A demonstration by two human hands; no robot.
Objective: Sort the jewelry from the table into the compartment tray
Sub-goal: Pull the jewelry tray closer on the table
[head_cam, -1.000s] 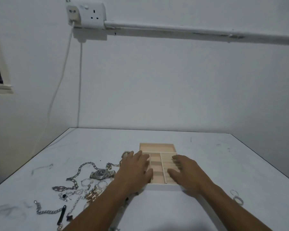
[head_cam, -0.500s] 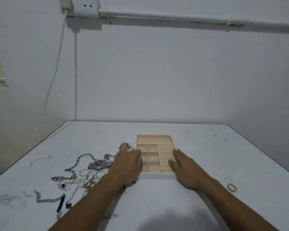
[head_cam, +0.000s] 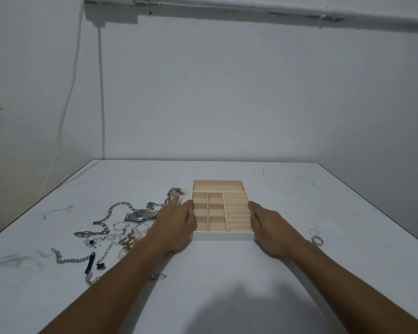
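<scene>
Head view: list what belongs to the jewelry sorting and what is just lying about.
Belongs to the job:
compartment tray, still without jewelry
left hand and right hand, flat against the tray's sides
wristwatch
chain necklace
chain bracelet
rings, right of the tray

Just lying about:
cable hanging down the wall
conduit along the wall

Bare room: white table [head_cam: 227, 273], plain wall [head_cam: 227, 92]
</scene>
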